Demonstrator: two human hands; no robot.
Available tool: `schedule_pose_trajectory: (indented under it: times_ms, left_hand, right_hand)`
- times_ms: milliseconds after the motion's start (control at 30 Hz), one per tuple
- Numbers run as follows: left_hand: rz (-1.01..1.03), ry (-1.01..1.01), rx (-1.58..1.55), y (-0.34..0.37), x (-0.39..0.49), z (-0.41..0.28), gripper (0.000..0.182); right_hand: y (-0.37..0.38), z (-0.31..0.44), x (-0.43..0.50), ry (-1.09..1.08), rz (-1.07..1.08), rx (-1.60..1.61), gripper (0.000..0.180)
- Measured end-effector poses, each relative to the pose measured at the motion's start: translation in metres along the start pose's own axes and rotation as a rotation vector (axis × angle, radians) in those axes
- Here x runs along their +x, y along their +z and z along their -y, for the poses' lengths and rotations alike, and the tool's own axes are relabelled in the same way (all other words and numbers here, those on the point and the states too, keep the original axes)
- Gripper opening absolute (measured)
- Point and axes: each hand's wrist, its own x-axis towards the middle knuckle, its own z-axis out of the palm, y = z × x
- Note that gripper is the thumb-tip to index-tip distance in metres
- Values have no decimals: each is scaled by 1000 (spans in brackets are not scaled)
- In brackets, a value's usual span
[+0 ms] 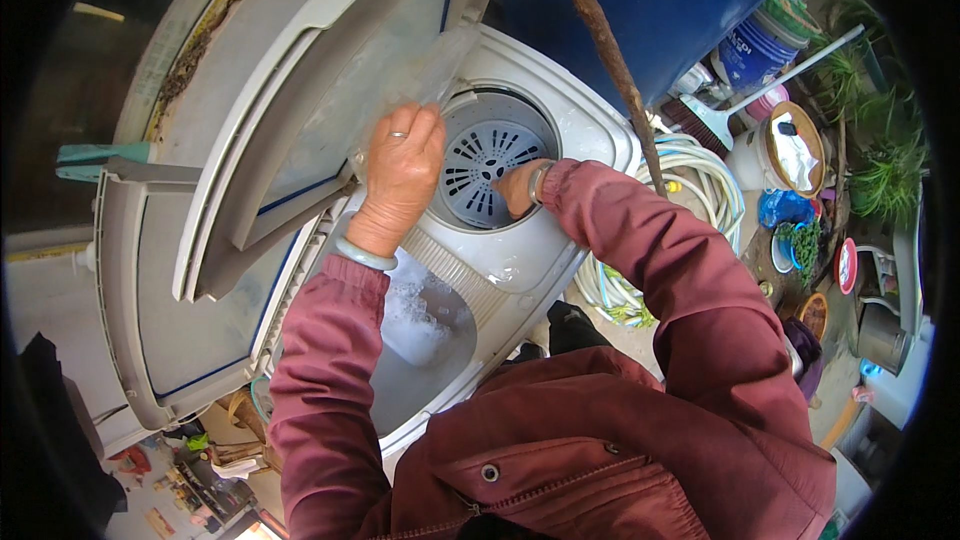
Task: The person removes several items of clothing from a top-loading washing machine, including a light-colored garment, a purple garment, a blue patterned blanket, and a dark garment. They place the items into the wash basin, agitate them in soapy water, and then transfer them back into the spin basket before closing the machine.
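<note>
A twin-tub washing machine (517, 270) stands before me with its lids raised. My left hand (405, 157), with a ring and a pale bangle, is closed on crumpled clear plastic film (427, 79) beside the raised lid (307, 37). My right hand (516, 187) reaches into the round spin tub (536, 116), its fingers low over the slotted grey disc (472, 154); their tips are partly hidden, and whether they hold anything is unclear. Nearer to me, cloudy water with white suds (420, 315) lies in the wash tub (397, 397).
A wooden pole (607, 37) slants past the machine's far corner, in front of a large blue surface (525, 7). To the right lie a coiled hose (712, 180), a broom (712, 124) and several buckets. A second raised lid (202, 292) is at left.
</note>
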Motion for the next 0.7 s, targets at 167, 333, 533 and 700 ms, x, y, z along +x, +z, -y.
schedule_pose_trajectory:
  times_ms: [167,333,533,700]
  left_hand:
    - [1,-74,-48,9,-8,3,37]
    - [-119,-56,-19,-8,-8,1,46]
    - [-157,-360,138,-19,-13,-24,64]
    - [-5,-350,-67,2,-25,-52,59]
  right_hand:
    - [-39,-3,-12,-2,197,-41,49]
    - [-92,-5,-119,-79,-819,359,37]
    - [-111,5,-190,129,-1174,742,36]
    - [-110,25,-134,-39,-1268,1148,53]
